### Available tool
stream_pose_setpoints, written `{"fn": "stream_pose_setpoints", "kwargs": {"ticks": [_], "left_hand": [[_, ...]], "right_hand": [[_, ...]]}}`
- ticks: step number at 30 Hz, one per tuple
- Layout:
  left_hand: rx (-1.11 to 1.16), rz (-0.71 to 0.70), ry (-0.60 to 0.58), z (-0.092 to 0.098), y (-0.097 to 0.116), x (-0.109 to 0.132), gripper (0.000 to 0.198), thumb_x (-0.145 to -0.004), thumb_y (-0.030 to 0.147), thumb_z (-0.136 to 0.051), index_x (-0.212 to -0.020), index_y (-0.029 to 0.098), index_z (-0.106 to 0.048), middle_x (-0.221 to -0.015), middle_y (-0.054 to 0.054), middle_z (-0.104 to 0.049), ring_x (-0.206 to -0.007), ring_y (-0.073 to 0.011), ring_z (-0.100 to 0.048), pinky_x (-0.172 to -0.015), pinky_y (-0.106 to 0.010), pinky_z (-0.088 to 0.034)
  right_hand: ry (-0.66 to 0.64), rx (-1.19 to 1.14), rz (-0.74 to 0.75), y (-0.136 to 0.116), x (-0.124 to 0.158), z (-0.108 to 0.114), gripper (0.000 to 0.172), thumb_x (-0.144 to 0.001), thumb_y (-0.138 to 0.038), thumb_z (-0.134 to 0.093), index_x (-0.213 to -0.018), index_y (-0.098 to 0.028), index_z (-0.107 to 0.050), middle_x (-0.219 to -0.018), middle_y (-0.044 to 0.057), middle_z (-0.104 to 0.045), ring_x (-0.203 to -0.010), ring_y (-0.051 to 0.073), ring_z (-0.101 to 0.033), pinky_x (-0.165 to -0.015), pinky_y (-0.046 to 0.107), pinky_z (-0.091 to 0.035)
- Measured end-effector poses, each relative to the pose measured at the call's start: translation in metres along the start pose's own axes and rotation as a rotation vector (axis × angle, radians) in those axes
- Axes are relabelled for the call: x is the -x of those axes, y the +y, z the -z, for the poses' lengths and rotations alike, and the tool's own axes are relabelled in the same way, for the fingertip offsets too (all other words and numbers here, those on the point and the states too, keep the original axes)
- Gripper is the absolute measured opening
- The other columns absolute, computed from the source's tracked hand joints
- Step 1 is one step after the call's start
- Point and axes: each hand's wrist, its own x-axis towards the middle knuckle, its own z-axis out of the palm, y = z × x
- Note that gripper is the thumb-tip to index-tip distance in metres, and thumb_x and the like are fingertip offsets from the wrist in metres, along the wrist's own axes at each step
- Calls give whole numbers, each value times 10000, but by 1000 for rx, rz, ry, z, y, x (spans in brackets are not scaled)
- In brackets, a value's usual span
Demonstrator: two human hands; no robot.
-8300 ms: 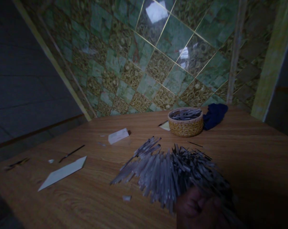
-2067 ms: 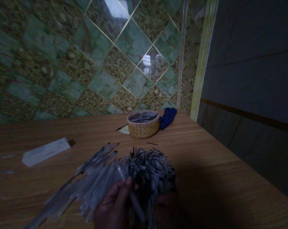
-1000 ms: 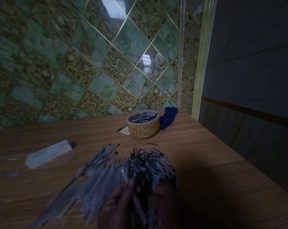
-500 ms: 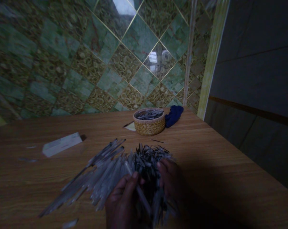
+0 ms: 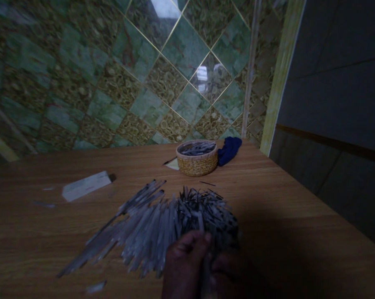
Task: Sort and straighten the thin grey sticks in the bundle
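Note:
My left hand point(image 5: 186, 261) is closed, with thumb and forefinger pinching a slim clear pen point(image 5: 201, 222) that points away from me. My right hand point(image 5: 227, 268) lies in deep shadow just to the right. Its curled fingers are at the pen's lower end, where contact is hard to make out. Beyond the hands spreads a heap of dark and clear slender pieces point(image 5: 212, 207). Left of it, many clear pens point(image 5: 147, 236) lie side by side in a fanned row, some with dark tips.
A woven basket point(image 5: 196, 165) filled with similar pens stands near the wall, a dark blue cloth point(image 5: 229, 150) beside it. A white box point(image 5: 86, 185) lies at left on the wooden table point(image 5: 299, 207). A small pale scrap point(image 5: 96, 286) is near the front.
My left hand has moved right with the pen, which now stands straighter. My right hand has come down from the heap toward the pen's lower end. The view has shifted slightly.

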Motion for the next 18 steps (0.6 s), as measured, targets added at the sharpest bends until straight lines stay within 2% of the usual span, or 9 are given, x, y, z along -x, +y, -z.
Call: {"fn": "stream_pose_setpoints", "kwargs": {"ticks": [2,4,6,9,12,15,18], "left_hand": [[-20,-12,-5,-5,-7,1,279,-544,403,-758,-561,164,-615,-383,38,-499,-333,-89,-428,-341,-181,-289],[-39,-10,-18,-10,-11,2,285,-548,409,-749,-542,160,-609,-373,39,-494,-324,-80,-410,-337,-178,-278],[-32,-28,18,-14,-9,4,272,-537,396,-755,-606,156,-647,-430,23,-557,-367,-97,-467,-365,-190,-329],[7,-130,236,-14,3,4,378,-529,360,-775,-843,165,-691,-697,-29,-701,-621,-161,-619,-539,-224,-456],[23,-195,395,-10,17,6,362,-594,345,-748,-916,195,-678,-827,-36,-721,-768,-179,-630,-627,-229,-463],[31,-201,399,-9,23,9,323,-626,334,-726,-915,203,-672,-801,-26,-720,-702,-166,-618,-565,-217,-444],[38,-199,342,-9,22,10,334,-635,322,-717,-935,185,-663,-806,-38,-719,-668,-159,-614,-546,-213,-442]], "right_hand": [[3,-56,-70,3,4,0,159,-670,-200,-505,-736,-151,-641,-742,29,-607,-699,132,-575,-606,215,-417],[-25,-94,-76,4,8,3,135,-684,-189,-518,-747,-160,-634,-711,6,-615,-667,118,-580,-574,194,-417],[-38,-70,-81,3,13,9,88,-710,-203,-560,-742,-169,-635,-679,-13,-620,-641,111,-583,-551,185,-420],[-44,-32,-139,1,21,18,132,-817,-277,-557,-779,-170,-622,-700,-11,-628,-602,100,-574,-536,205,-454],[-21,-15,-170,1,27,24,186,-882,-337,-508,-909,-177,-600,-868,21,-632,-676,106,-582,-592,250,-507],[16,-5,-184,0,28,26,185,-891,-330,-497,-968,-192,-593,-954,34,-619,-743,119,-589,-631,264,-521],[57,-5,-176,-3,30,22,176,-893,-321,-496,-975,-199,-591,-963,36,-617,-750,120,-588,-630,263,-524]]}}
